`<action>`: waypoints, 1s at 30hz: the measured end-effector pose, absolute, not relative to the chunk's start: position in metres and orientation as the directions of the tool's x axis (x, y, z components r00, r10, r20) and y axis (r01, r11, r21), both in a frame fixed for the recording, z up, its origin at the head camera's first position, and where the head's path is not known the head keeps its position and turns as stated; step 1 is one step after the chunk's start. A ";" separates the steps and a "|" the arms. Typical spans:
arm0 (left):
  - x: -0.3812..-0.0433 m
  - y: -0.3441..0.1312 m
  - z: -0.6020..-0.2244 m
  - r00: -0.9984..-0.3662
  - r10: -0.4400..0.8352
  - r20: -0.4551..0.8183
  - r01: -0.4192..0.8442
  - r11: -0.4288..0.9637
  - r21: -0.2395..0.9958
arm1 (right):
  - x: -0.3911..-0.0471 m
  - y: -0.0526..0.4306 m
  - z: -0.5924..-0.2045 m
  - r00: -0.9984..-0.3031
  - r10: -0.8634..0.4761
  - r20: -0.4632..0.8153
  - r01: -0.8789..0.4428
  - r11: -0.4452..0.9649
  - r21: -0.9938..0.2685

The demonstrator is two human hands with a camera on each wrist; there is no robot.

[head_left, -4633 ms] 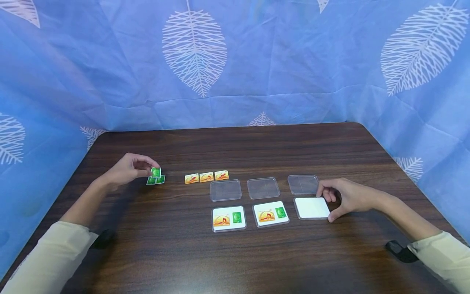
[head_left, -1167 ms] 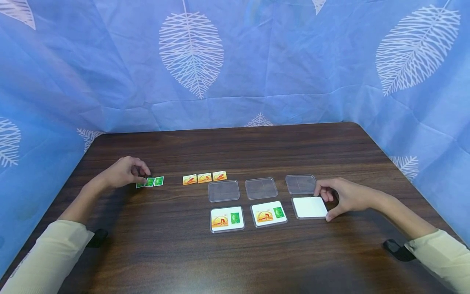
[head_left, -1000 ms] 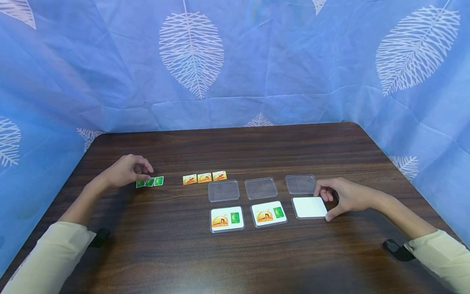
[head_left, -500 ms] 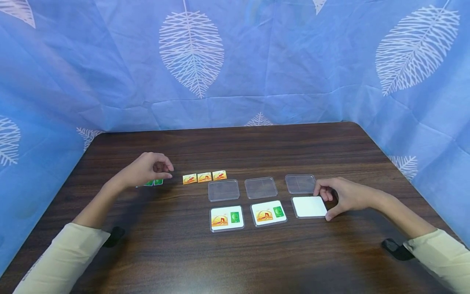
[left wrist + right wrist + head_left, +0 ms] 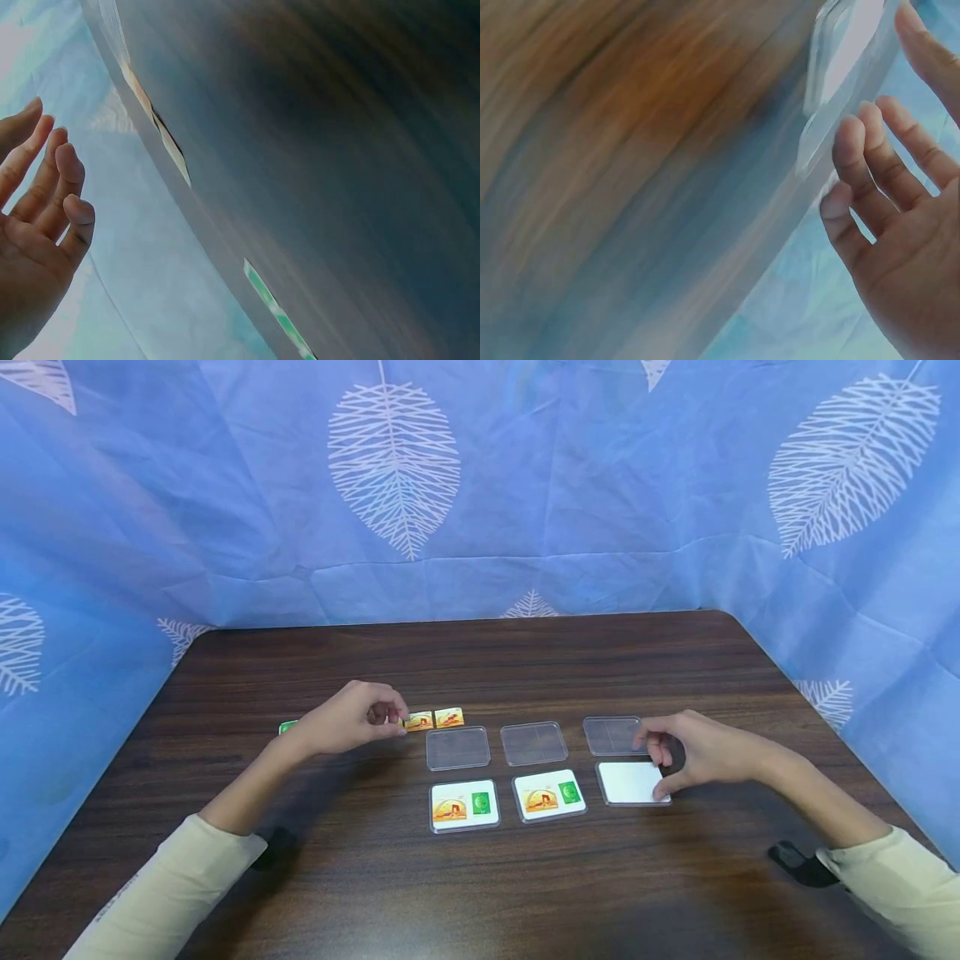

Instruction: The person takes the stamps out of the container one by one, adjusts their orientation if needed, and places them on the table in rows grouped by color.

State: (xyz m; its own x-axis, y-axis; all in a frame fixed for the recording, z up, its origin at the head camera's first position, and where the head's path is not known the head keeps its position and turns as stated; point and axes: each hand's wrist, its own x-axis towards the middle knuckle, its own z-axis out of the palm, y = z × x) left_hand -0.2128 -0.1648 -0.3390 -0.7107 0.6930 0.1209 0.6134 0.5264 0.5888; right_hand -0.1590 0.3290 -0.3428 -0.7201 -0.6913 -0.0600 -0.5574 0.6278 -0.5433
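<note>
In the head view my left hand (image 5: 348,718) hovers with loosely bent fingers at the row of small orange stamps (image 5: 449,717), covering most of the leftmost one. The left wrist view shows nothing between thumb and fingers. Behind that forearm, the green stamps (image 5: 287,726) are mostly hidden. My right hand (image 5: 705,749) stands over the right end of a clear flat plastic case holding a blank white card (image 5: 632,782). Its thumb overlaps the card's edge. In the right wrist view the fingers (image 5: 885,165) are spread and hold nothing.
Two more cases, the left one (image 5: 464,807) and the middle one (image 5: 550,796), each hold a white card with an orange and a green stamp. Behind them lie clear lids (image 5: 457,748) in a row. A blue leaf-patterned cloth (image 5: 480,485) hangs behind the dark wooden table (image 5: 525,893).
My left hand has left the green stamps, which it earlier laid in a row, and moved right to the orange ones. My right hand has shifted slightly left and up from the white card's case.
</note>
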 end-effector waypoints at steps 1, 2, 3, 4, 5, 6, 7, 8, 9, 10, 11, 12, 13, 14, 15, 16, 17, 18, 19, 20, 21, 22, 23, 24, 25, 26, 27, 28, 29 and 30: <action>-0.213 -0.161 -0.340 -0.707 0.697 0.120 0.616 0.523 0.589 | -0.159 0.324 -0.342 -0.715 -0.698 -0.044 -0.574 0.622 -0.532; -0.212 -0.157 -0.340 -0.704 0.700 0.120 0.617 0.520 0.591 | -0.158 0.319 -0.342 -0.710 -0.703 -0.031 -0.587 0.616 -0.524; -0.212 -0.153 -0.341 -0.703 0.702 0.118 0.616 0.518 0.594 | -0.158 0.313 -0.343 -0.707 -0.707 -0.021 -0.596 0.611 -0.521; -0.212 -0.149 -0.342 -0.699 0.705 0.119 0.619 0.514 0.594 | -0.157 0.308 -0.344 -0.707 -0.707 -0.017 -0.599 0.611 -0.517; -0.212 -0.145 -0.342 -0.695 0.709 0.121 0.622 0.509 0.595 | -0.156 0.303 -0.345 -0.707 -0.707 -0.015 -0.602 0.613 -0.512; -0.211 -0.141 -0.342 -0.691 0.712 0.122 0.625 0.504 0.596 | -0.155 0.298 -0.346 -0.707 -0.707 -0.016 -0.604 0.615 -0.507; -0.211 -0.138 -0.342 -0.686 0.717 0.124 0.629 0.499 0.595 | -0.155 0.293 -0.347 -0.708 -0.706 -0.014 -0.606 0.617 -0.502; -0.210 -0.134 -0.342 -0.684 0.719 0.122 0.628 0.497 0.599 | -0.154 0.289 -0.349 -0.708 -0.706 -0.009 -0.610 0.617 -0.497; -0.210 -0.130 -0.342 -0.679 0.724 0.124 0.632 0.490 0.600 | -0.153 0.285 -0.350 -0.705 -0.709 -0.004 -0.615 0.614 -0.495; -0.209 -0.126 -0.341 -0.674 0.728 0.122 0.635 0.488 0.599 | -0.153 0.281 -0.352 -0.702 -0.712 -0.001 -0.620 0.612 -0.492; -0.209 -0.123 -0.341 -0.672 0.731 0.117 0.635 0.487 0.600 | -0.152 0.278 -0.353 -0.697 -0.717 0.003 -0.628 0.607 -0.487; -0.208 -0.119 -0.341 -0.669 0.735 0.112 0.635 0.487 0.599 | -0.152 0.275 -0.354 -0.694 -0.720 0.005 -0.632 0.606 -0.483; -0.207 -0.116 -0.341 -0.665 0.739 0.107 0.636 0.486 0.600 | -0.152 0.273 -0.356 -0.691 -0.723 0.008 -0.636 0.603 -0.481; -0.207 -0.112 -0.340 -0.662 0.743 0.102 0.636 0.484 0.601 | -0.153 0.270 -0.357 -0.691 -0.723 0.008 -0.638 0.604 -0.478; -0.206 -0.109 -0.340 -0.657 0.747 0.099 0.639 0.483 0.599 | -0.153 0.267 -0.358 -0.689 -0.725 0.009 -0.641 0.603 -0.475; -0.205 -0.105 -0.340 -0.654 0.751 0.093 0.639 0.483 0.598 | -0.153 0.265 -0.359 -0.690 -0.724 0.008 -0.643 0.607 -0.467; -0.205 -0.102 -0.340 -0.649 0.756 0.090 0.643 0.480 0.597 | -0.153 0.264 -0.360 -0.689 -0.724 0.009 -0.646 0.609 -0.460; -0.204 -0.098 -0.340 -0.641 0.762 0.089 0.648 0.476 0.594 | -0.153 0.262 -0.360 -0.691 -0.723 0.009 -0.647 0.613 -0.454; -0.204 -0.095 -0.340 -0.634 0.768 0.088 0.653 0.470 0.593 | -0.154 0.260 -0.361 -0.690 -0.724 0.011 -0.651 0.614 -0.447; -0.203 -0.091 -0.339 -0.626 0.775 0.088 0.657 0.464 0.594 | -0.154 0.259 -0.361 -0.691 -0.723 0.011 -0.654 0.618 -0.436; -0.202 -0.088 -0.339 -0.619 0.780 0.087 0.661 0.459 0.594 | -0.153 0.258 -0.361 -0.689 -0.725 0.012 -0.659 0.619 -0.426; -0.202 -0.084 -0.339 -0.612 0.786 0.086 0.665 0.453 0.594 | -0.154 0.257 -0.361 -0.688 -0.725 0.010 -0.662 0.623 -0.416; -0.201 -0.081 -0.339 -0.605 0.792 0.082 0.667 0.448 0.595 | -0.154 0.256 -0.361 -0.687 -0.727 0.009 -0.666 0.624 -0.409; -0.201 -0.078 -0.339 -0.600 0.796 0.079 0.669 0.444 0.597 | -0.154 0.255 -0.362 -0.687 -0.727 0.007 -0.668 0.627 -0.401; -0.200 -0.075 -0.339 -0.595 0.800 0.076 0.669 0.441 0.598 | -0.154 0.253 -0.362 -0.684 -0.729 0.007 -0.671 0.626 -0.396; -0.200 -0.072 -0.340 -0.591 0.803 0.069 0.668 0.440 0.600 | -0.154 0.252 -0.362 -0.683 -0.731 0.006 -0.673 0.626 -0.394; -0.200 -0.069 -0.341 -0.587 0.807 0.063 0.669 0.440 0.599 | -0.154 0.252 -0.362 -0.682 -0.732 0.005 -0.674 0.625 -0.394; -0.200 -0.066 -0.341 -0.582 0.811 0.057 0.671 0.439 0.598 | -0.155 0.251 -0.362 -0.681 -0.732 0.005 -0.675 0.625 -0.392; -0.200 -0.063 -0.342 -0.578 0.815 0.051 0.671 0.438 0.598 | -0.155 0.250 -0.362 -0.679 -0.734 0.006 -0.677 0.623 -0.392; -0.200 -0.060 -0.343 -0.572 0.819 0.047 0.674 0.436 0.597 | -0.155 0.249 -0.362 -0.677 -0.736 0.007 -0.679 0.621 -0.392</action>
State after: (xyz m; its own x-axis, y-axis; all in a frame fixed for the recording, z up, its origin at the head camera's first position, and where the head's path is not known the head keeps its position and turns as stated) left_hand -0.2001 -0.0602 -0.3428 -0.5719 0.8190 0.0472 0.6736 0.4360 0.5968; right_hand -0.1552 0.2494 -0.3621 -0.6772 -0.7357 0.0074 -0.6787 0.6208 -0.3923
